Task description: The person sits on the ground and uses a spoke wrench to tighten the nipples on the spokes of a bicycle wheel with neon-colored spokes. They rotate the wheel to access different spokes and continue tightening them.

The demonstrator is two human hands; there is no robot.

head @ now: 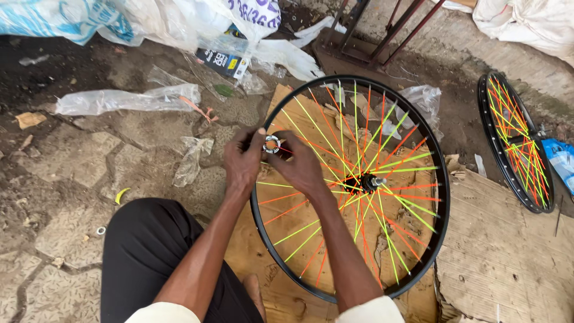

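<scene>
A black bicycle wheel rim [439, 197] with orange and yellow-green spokes lies flat on brown cardboard [496, 263]. Its hub [366, 182] sits at the centre. My left hand [242, 158] and my right hand [299, 164] meet over the rim's left side. Together they pinch a small round metal part [271, 143], silver with a brassy middle. My right forearm crosses over the spokes. My knee in black trousers [149, 251] is at the lower left.
A second black wheel [515, 140] with the same coloured spokes leans at the right. White plastic sacks [173, 21] and clear bags [125, 98] lie on the paved ground behind. A metal frame [371, 36] stands at the back. A small metal nut [100, 230] lies on the stones.
</scene>
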